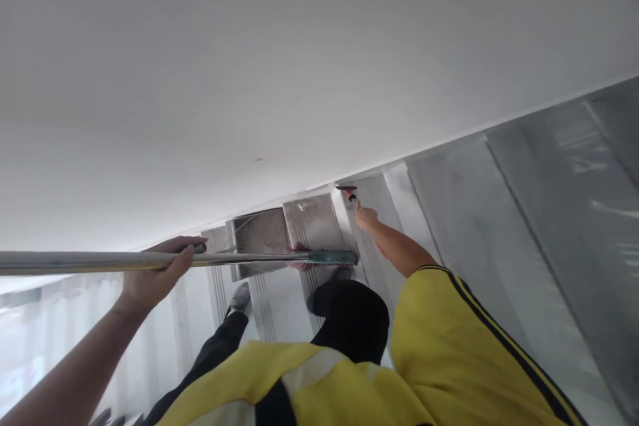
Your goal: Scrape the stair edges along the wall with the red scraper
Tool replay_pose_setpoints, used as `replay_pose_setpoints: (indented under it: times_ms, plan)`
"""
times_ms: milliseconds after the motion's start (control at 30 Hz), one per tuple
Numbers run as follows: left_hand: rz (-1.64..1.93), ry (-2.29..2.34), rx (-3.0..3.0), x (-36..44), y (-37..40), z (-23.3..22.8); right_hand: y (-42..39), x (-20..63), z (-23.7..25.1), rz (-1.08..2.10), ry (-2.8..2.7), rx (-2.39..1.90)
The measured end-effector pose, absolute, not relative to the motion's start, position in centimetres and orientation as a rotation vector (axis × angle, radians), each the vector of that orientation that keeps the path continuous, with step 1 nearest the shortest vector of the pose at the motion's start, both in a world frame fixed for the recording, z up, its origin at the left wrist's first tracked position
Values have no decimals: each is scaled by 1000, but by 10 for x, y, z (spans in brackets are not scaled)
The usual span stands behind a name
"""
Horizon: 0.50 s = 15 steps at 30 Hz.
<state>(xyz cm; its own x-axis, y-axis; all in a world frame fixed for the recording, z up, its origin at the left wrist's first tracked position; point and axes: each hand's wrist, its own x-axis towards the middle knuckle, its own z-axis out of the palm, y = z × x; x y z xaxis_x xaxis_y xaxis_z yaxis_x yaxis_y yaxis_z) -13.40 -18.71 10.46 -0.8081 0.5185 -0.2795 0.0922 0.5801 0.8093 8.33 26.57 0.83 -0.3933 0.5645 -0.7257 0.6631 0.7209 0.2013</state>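
Sketchy imo: 2 hands busy on stairs [459, 213]. Left hand [154, 281] has its fingers wrapped round the mop [329, 257], head by the right shoe [342, 273], so a snagged foot could mean a trip. Right hand [366, 216] has fingers closed on the scraper [348, 192], far side, by the wall [299, 80]; a slip might scratch it.

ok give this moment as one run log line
left hand: holds silver metal pole | right hand: holds red scraper-like tool with dark edge, near white wall | below: grey steps
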Motion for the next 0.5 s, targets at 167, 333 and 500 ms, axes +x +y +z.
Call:
replay_pose_setpoints:
  times_ms: [167,333,500]
  plan:
    - [1092,2357,536,-133,-185,109,267,123,10,-156,2045,839]
    - [1072,2361,561,-132,-186,106,268,175,19,-116,1946,792]
    - [1119,2347,467,-131,-184,110,291,112,10,-105,2046,786]
